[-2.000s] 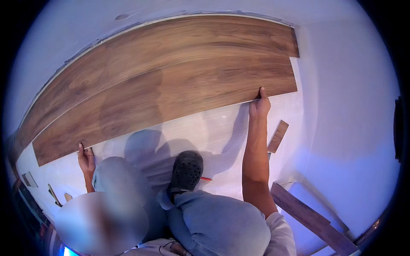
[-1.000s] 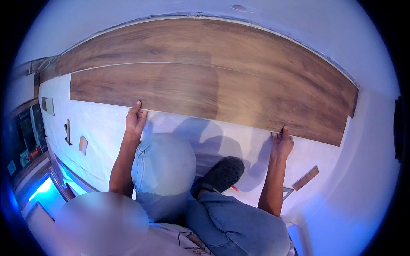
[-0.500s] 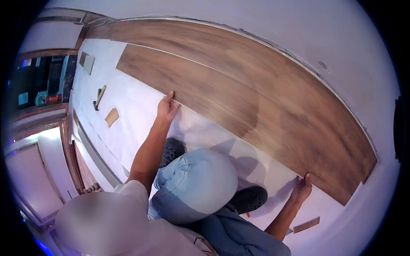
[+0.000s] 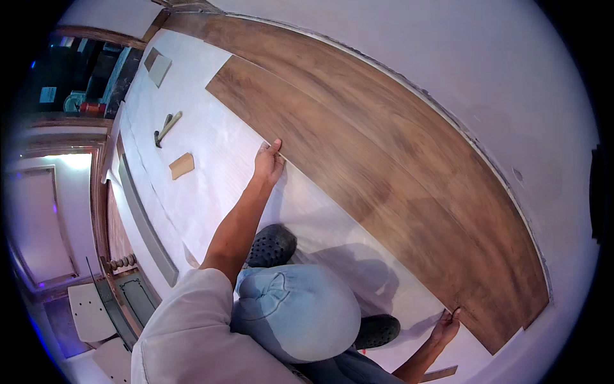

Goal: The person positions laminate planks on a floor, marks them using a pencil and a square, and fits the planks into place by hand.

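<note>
A hammer [image 4: 170,125] lies near a tan scrap [image 4: 182,166], a pale door [image 4: 41,224] farther left.

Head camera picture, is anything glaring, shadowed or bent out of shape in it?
Head view: the fisheye lens bows the wall-side plank row and leaves black corners; head view: a bright glow burns out near the top of the pale door; head view: a soft shadow lies on the white floor beside the held plank.

Over there, the left fisheye on the head of that person [image 4: 198,333] looks steeply down, close above a bent knee [image 4: 300,313], taking in floor [image 4: 214,150], left hand [image 4: 268,162], right hand [image 4: 445,326] and, rightward, the wall [image 4: 473,70]
</note>
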Action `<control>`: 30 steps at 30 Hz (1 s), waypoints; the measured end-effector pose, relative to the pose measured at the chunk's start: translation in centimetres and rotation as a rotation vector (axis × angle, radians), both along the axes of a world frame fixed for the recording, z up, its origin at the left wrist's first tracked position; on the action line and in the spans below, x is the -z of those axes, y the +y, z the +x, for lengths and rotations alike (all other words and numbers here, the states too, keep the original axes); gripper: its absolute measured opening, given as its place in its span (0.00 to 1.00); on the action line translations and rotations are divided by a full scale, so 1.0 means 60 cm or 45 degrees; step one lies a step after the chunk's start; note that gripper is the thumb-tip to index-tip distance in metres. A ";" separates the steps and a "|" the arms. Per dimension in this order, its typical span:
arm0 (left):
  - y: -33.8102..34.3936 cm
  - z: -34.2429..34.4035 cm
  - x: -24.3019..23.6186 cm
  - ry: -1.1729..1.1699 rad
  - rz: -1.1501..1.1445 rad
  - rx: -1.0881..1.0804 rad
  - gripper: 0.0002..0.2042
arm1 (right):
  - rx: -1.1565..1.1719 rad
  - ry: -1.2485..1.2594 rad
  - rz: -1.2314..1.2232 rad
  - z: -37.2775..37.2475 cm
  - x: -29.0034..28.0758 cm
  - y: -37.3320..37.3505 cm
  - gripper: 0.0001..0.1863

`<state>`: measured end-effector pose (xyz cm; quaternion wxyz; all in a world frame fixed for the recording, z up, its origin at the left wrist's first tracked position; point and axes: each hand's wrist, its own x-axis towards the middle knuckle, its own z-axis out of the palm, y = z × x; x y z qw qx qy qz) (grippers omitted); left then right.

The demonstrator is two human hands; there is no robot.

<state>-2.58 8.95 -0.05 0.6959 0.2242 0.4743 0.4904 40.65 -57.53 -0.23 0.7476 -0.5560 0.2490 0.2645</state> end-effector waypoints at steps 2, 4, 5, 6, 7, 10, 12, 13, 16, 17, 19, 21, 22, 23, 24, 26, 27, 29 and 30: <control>-0.005 -0.003 -0.002 0.052 0.013 0.013 0.14 | 0.003 0.050 0.035 0.005 -0.002 -0.005 0.15; 0.000 -0.005 -0.003 0.101 -0.025 0.041 0.15 | -0.005 0.069 0.012 0.008 0.005 -0.017 0.15; 0.002 -0.006 -0.002 0.125 -0.047 0.057 0.15 | -0.007 0.077 -0.002 0.012 0.007 -0.024 0.16; 0.004 -0.010 -0.004 0.137 -0.038 0.032 0.13 | 0.013 0.066 -0.032 0.006 0.001 -0.007 0.16; 0.004 -0.012 -0.007 0.150 -0.030 0.007 0.12 | 0.033 0.056 -0.065 -0.005 -0.011 0.012 0.16; 0.006 -0.012 -0.030 0.207 -0.030 0.023 0.11 | 0.031 0.044 -0.054 -0.012 -0.032 0.026 0.17; 0.008 0.000 -0.056 0.283 -0.063 0.062 0.12 | 0.036 0.021 -0.087 -0.014 -0.038 0.009 0.19; 0.008 0.011 -0.073 0.335 -0.084 0.076 0.12 | 0.049 0.000 -0.135 -0.013 -0.038 0.001 0.20; 0.038 0.019 -0.058 0.720 -0.129 0.126 0.12 | 0.098 0.056 -0.149 -0.033 -0.046 0.031 0.20; 0.040 0.024 -0.036 0.869 -0.158 0.173 0.11 | 0.137 0.077 -0.161 -0.032 -0.065 0.043 0.19; 0.020 -0.033 0.080 2.006 0.802 1.035 0.17 | 0.033 0.161 -0.165 -0.004 -0.088 -0.059 0.18; 0.028 -0.155 0.123 0.835 -0.210 0.420 0.19 | 0.043 -0.028 -0.476 -0.039 -0.057 -0.037 0.15; 0.072 -0.206 0.137 0.614 -0.308 0.248 0.18 | 0.044 0.011 -0.431 -0.038 -0.040 0.006 0.12; 0.120 -0.241 0.149 0.399 -0.390 0.079 0.18 | 0.064 0.051 -0.385 -0.042 -0.022 0.036 0.10; 0.131 -0.227 0.155 0.468 -0.288 0.227 0.17 | 0.173 0.097 -0.272 -0.035 -0.014 0.063 0.09; 0.148 -0.223 0.128 0.335 -0.273 0.254 0.17 | 0.230 0.026 -0.117 -0.045 -0.047 0.120 0.08; 0.146 -0.203 0.124 0.116 -0.382 0.168 0.17 | 0.239 -0.003 -0.115 -0.045 -0.062 0.115 0.08; 0.141 -0.188 0.130 0.158 -0.333 0.145 0.18 | 0.212 -0.048 -0.046 -0.032 -0.057 0.072 0.08; 0.188 -0.194 0.126 0.188 -0.288 0.142 0.18 | 0.209 -0.063 0.007 -0.059 -0.038 0.096 0.07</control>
